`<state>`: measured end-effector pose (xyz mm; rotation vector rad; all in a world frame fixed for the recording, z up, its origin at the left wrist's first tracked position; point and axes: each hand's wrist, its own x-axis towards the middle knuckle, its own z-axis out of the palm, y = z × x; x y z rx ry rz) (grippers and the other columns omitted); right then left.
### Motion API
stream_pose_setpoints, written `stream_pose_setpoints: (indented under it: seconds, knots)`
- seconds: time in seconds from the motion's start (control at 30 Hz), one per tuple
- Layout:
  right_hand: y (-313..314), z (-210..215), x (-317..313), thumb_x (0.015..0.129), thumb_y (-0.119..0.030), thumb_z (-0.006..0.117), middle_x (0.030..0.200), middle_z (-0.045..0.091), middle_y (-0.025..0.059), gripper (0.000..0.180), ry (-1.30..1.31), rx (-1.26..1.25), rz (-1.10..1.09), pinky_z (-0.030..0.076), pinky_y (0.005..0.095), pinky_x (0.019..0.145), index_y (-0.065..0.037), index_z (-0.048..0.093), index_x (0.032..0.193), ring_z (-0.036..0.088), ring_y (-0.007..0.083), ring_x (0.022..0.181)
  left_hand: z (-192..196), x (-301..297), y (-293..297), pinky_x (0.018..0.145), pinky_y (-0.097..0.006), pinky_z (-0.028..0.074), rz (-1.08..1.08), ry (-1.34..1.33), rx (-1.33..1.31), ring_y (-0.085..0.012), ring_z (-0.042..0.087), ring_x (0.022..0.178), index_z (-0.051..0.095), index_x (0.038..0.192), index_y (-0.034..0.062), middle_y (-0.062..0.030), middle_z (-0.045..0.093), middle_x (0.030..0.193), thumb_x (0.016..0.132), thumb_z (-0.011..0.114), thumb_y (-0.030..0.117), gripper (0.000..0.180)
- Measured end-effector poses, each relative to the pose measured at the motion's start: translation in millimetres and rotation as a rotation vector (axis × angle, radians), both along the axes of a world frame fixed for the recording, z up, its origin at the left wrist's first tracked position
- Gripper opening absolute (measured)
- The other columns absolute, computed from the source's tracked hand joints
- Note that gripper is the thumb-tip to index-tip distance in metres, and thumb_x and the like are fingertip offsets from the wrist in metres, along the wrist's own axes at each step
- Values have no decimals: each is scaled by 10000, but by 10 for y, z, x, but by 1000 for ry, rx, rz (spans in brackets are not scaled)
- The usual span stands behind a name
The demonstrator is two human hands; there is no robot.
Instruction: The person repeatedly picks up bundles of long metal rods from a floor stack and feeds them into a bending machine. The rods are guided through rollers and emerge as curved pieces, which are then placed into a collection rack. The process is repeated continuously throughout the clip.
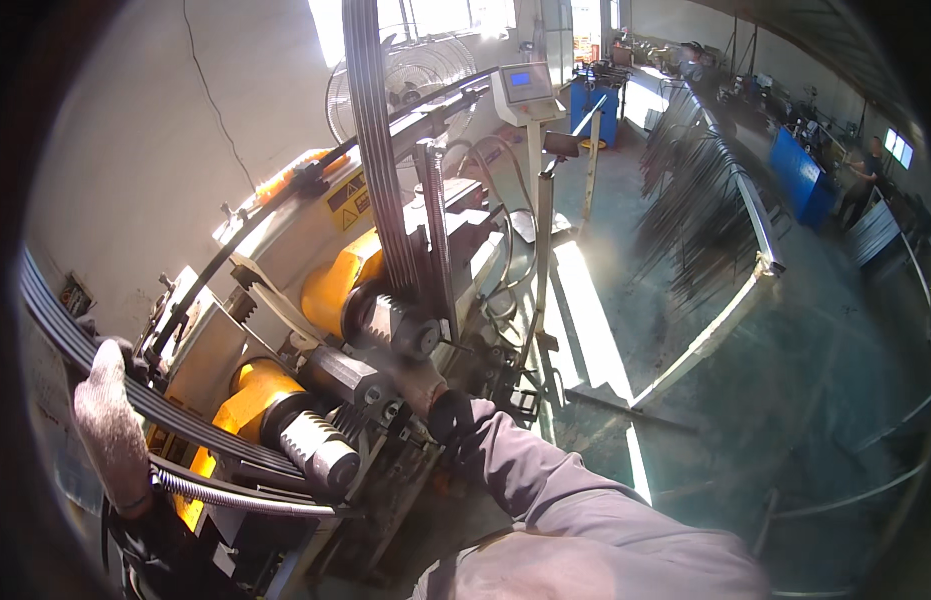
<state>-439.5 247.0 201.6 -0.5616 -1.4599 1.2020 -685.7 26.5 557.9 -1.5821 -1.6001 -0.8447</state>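
Head view. A roll-bending machine [315, 330] with yellow housings and grey toothed rollers fills the lower left. A bundle of dark metal strips [380, 150] passes through the rollers: one run rises steeply toward the top edge, the other curves out to the left edge of the picture.

The left hand [110, 425], in a white knit glove, is closed around the curved run of strips at the far left, fingers wrapped over the top of the bundle. A ribbed flexible hose [235, 497] runs just below this hand toward the machine.

The right hand [420, 385], also gloved, reaches in from a grey sleeve [545, 480] and rests against the machine body beside the front roller [320, 450]; whether its fingers are closed on any part cannot be told, as the grip is hidden.

Behind the machine stand a round wire-guard fan [410, 75] and a control panel on a post [525, 85]. To the right, a rack of bent dark rods [700, 200] lies along a green concrete floor [835, 380]. Another person [867, 170] stands near a blue cabinet [797, 175] at the far right.
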Motion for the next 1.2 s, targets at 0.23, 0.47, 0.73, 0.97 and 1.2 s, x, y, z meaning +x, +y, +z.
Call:
stream_pose_setpoints:
  seconds: [0.23,0.47,0.73,0.97,1.2]
  knots:
    - [101,-171,-152,1026,-274,743,955,711,1,298,13,-176,20,465,300,678,-47,782,1215,616,90,773,85,168,208,796,-310,558,-130,-793,-115,-161,686,862,724,1164,-41,-97,706,960,1119,621,202,268]
    - [-60,67,-17,990,-92,701,1105,767,131,364,2,-33,-46,578,416,835,-77,714,1353,754,298,949,36,44,142,784,-300,632,56,216,-212,-185,733,876,716,1186,-18,-138,699,979,1122,574,85,186]
    - [-119,146,63,1052,-99,592,1297,726,214,484,-259,104,-84,568,467,1014,-177,622,1529,710,368,1205,54,137,160,940,-324,604,-79,-467,-179,-236,741,1020,746,1178,-45,-175,749,1177,1090,674,47,146]
    - [-107,254,55,1087,-200,634,1214,735,151,351,-222,-153,14,556,408,969,-98,717,1413,706,268,1131,111,222,153,901,-310,561,-171,-560,-165,-162,679,1010,681,1288,-33,-100,695,1186,1089,691,151,271]
    - [-206,478,74,1019,-225,734,1258,725,44,391,51,-272,48,556,358,925,-26,749,1355,672,156,1115,79,407,185,780,-278,553,-372,-942,-1,-111,657,918,613,1360,29,-39,654,1081,1052,695,6,319]
